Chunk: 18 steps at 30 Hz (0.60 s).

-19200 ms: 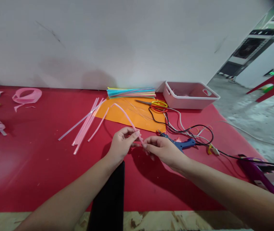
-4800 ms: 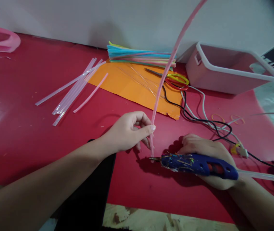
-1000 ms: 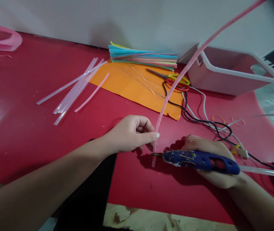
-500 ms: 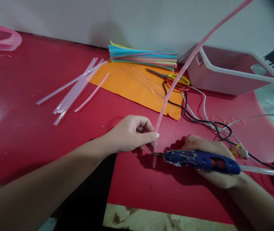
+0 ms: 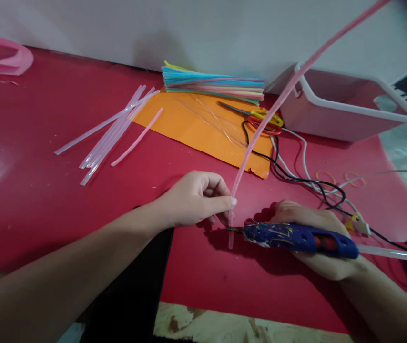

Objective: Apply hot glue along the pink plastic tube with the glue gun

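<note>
My left hand (image 5: 203, 199) pinches a long pink pipe cleaner (image 5: 274, 107) near its lower end, between thumb and fingers. The pipe cleaner's upper part leans up and to the right, out of the picture. In my right hand (image 5: 307, 224) is a dark blue hot glue gun (image 5: 292, 239), smeared with dried glue, with a clear glue stick (image 5: 392, 254) coming out of its back. The metal nozzle (image 5: 235, 229) meets the pipe cleaner just below my left fingertips; whether it presses on it I cannot tell. My right fingers are partly hidden behind the gun.
Several glue sticks (image 5: 112, 128) and a short pink pipe cleaner (image 5: 137, 137) lie at left. Behind are an orange sheet (image 5: 196, 128), scissors (image 5: 266, 119), a pipe cleaner bundle (image 5: 212, 85) and a white bin (image 5: 346, 116). Black and white cords (image 5: 310, 181) tangle at right; pink ribbon (image 5: 21, 59) sits far left.
The pipe cleaner's upper part has swung slightly to the right. Both hands and the glue gun are in nearly the same place.
</note>
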Motion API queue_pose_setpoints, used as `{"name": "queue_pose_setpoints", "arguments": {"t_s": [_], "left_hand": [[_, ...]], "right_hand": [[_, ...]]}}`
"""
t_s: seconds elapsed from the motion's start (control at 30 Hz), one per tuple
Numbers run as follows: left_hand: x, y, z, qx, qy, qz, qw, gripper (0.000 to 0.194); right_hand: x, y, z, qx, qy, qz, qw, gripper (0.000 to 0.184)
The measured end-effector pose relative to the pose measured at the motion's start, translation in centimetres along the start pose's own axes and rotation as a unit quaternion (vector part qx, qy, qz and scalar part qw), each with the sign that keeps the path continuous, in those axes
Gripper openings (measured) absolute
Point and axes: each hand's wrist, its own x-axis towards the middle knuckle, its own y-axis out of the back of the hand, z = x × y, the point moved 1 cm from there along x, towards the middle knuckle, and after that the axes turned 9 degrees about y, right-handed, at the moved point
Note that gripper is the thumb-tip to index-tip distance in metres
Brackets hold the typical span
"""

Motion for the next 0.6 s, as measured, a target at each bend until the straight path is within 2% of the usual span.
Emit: {"name": "queue_pose_setpoints", "arguments": {"t_s": [0.3, 0.6], "left_hand": [[-0.15, -0.22, 0.34, -0.014, 0.021, 0.012, 1.0, 0.024], [-0.12, -0.25, 0.33, -0.011, 0.014, 0.012, 1.0, 0.024]], "right_hand": [[0.34, -0.04, -0.18, 0.002, 0.002, 0.01, 1.0, 0.033], [0.5, 0.08, -0.25, 0.002, 0.008, 0.001, 1.0, 0.039]]}}
